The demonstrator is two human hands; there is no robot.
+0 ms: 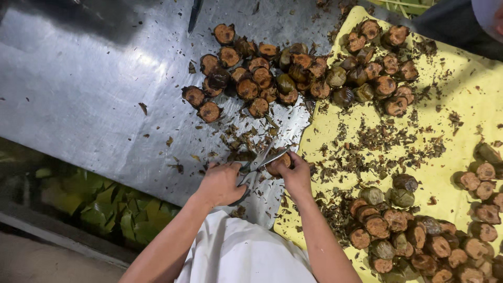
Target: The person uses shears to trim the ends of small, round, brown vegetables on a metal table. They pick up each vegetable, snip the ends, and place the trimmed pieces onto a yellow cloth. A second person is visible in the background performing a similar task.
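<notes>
Both hands meet low in the middle of the view, over the seam where the shiny metal table [94, 94] meets a yellow sheet [471, 105]. Closed around the handles of a pair of scissors [257, 165], the left hand [220, 183] points the blades toward 1 o'clock — they are parted, with the tips at a small brown leaf-wrapped round piece [277, 161]. That piece is pinched in the curled fingers of the right hand [296, 175], just beside the scissors at 3 o'clock of the left hand. Dark leaf trimmings [246, 139] lie scattered on the table right above the hands and spread across the sheet. At 12 o'clock a big heap of the same brown rounds [293, 73] stretches from the table onto the sheet. A second heap [419, 236] sits at 4 o'clock on the sheet, well apart from the hands. Green leaves [115, 209] lie below the table's edge at 8 o'clock, and a white garment [236, 251] shows between the forearms — at the very bottom.
</notes>
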